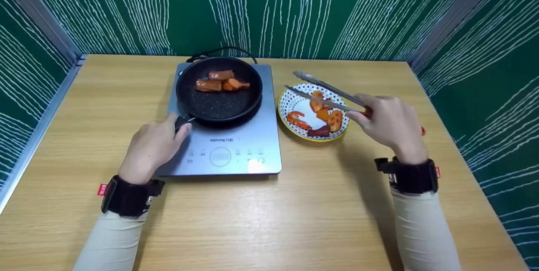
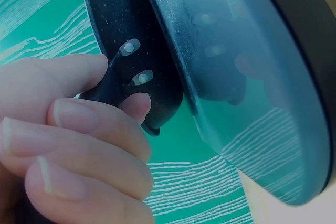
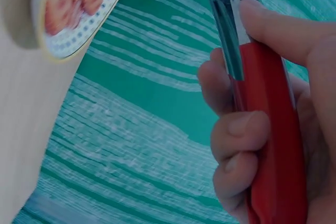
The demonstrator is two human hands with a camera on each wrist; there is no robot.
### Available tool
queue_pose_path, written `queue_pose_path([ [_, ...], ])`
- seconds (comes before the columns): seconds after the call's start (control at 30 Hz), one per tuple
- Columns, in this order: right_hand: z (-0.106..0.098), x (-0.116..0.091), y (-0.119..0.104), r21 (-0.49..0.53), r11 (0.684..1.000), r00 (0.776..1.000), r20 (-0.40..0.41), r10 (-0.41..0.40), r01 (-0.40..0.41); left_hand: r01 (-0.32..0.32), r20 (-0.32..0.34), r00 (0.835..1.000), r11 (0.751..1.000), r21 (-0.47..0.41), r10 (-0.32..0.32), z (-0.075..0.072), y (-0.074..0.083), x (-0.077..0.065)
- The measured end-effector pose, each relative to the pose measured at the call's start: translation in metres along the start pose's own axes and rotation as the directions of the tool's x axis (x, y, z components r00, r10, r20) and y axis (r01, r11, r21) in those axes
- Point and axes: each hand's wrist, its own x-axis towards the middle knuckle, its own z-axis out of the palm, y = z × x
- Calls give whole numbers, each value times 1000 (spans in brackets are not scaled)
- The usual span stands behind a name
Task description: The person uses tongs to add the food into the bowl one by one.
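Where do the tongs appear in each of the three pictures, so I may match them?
Head: right of centre, the tongs, held by the right hand over the bowl.
Left wrist: not in it.
Right wrist: right half, red handle reaching the bottom edge.
Shared landmark: green wall with white lines.

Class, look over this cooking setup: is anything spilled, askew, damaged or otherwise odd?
Nothing stands out. The visible food lies in the pan and dotted bowl, with no spill seen on the cooktop or table. The left hand grips the handle, the right hand the tongs.
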Motion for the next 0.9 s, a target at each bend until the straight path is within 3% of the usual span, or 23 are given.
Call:
queue_pose_path([
  [0.23, 6, -13, 30, 75, 989, 989, 93, 118, -125, -4, -6, 1000, 1000, -6, 4, 2, 0, 0],
  [0.47, 5, -18, 46, 118, 969, 964, 182, 196, -219, -8, -12, 1000, 1000, -7, 8, 1, 1, 1],
  [0.77, 9, -18, 45, 80, 963, 938, 262, 229, -257, 5, 2, 1000, 1000, -14, -5, 0, 0, 0],
  [0.9, 13, -14, 37, 73, 968, 938, 274, 212, -240, 11, 6, 1000, 1000, -17, -10, 0, 0, 0],
])
